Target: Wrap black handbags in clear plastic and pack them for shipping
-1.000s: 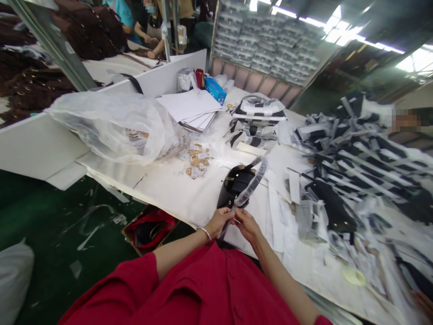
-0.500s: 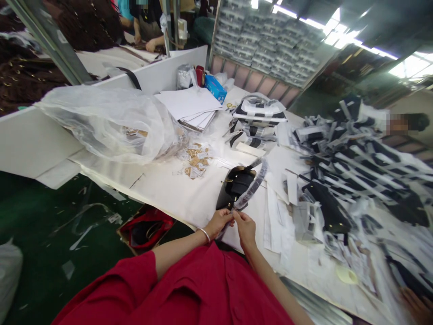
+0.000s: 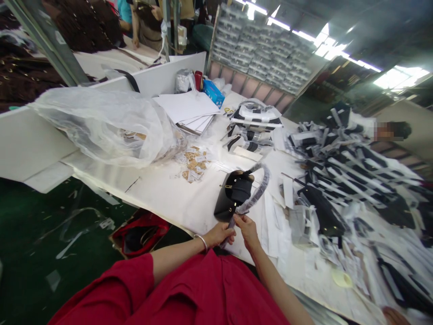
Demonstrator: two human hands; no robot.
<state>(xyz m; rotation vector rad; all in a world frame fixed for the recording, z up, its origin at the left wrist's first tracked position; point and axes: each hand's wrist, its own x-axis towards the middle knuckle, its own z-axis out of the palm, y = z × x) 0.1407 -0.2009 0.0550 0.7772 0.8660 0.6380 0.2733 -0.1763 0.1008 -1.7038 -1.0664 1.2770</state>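
A small black handbag with gold-coloured fittings lies on the table in front of me, its top gaping. Clear plastic film wraps its arched handle. From the near end of the bag a dark strap runs down toward my body. My left hand is closed around this strap, close to the table edge. Higher up, where strap and handle meet the bag, the fingertips of my right hand pinch the strap. What lies right under the fingertips is hidden.
Loose brown tags lie beyond the bag, beside a large clear plastic bag. Wrapped black-and-white bags pile up on the right. Below the table's left edge sits a carton with a red lining. Other people work nearby.
My hands have come apart: the left slid down the strap toward me, while the right stays by the handle's base. More of the strap shows between them.
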